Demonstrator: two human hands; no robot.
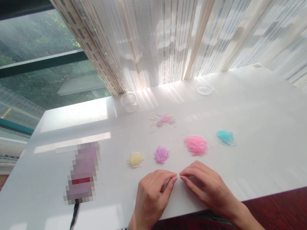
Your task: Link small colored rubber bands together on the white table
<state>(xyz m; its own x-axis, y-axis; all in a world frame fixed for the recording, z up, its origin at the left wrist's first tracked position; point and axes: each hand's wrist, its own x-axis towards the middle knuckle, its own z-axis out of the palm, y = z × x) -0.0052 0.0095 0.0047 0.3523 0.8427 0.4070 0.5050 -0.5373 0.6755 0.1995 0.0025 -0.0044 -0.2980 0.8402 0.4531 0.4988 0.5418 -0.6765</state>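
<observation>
My left hand (pixel 154 194) and my right hand (pixel 209 184) are close together over the near edge of the white table. Thumb and forefinger of each are pinched, the tips almost meeting. Whether anything tiny sits in either pinch, I cannot make out. Just beyond them lies a row of piles of short thin pieces: a yellow pile (pixel 135 159), a purple pile (pixel 161 154), a larger pink pile (pixel 196 145) and a light-blue pile (pixel 226 137). Farther back, a loose mixed-colour pile (pixel 164 120) is scattered, with a few stray pieces around it.
Two clear round plastic pieces, one a dish (pixel 129 102) and one flatter like a lid (pixel 204 89), stand at the table's (pixel 278 141) back. On the left lies a pixelated purple object (pixel 83 172) with a black cord (pixel 72 220) running over the front edge. Curtains hang behind.
</observation>
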